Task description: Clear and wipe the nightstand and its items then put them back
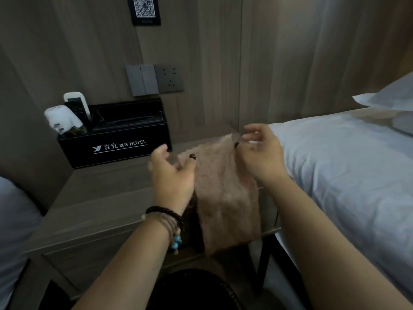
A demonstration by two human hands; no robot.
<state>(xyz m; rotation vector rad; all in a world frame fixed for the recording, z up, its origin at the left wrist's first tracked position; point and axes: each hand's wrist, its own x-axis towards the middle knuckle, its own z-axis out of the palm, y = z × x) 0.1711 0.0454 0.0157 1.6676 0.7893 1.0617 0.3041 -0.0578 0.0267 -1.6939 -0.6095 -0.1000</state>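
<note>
We pinch the cloth (225,198) by its top corners, left hand (173,173) and right hand (261,153), over the nightstand (93,198); black organiser (116,139) at ten o'clock could get snagged and topple

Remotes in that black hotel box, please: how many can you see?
2: a white remote and a black remote in front of it, both upright in the box's left compartment; more may be hidden.

the room is dimly lit, with soft light falling from the right onto the white bed (335,166). the hands are smeared by motion blur. lines are bowed near the frame edges by wide-angle distortion.
</note>
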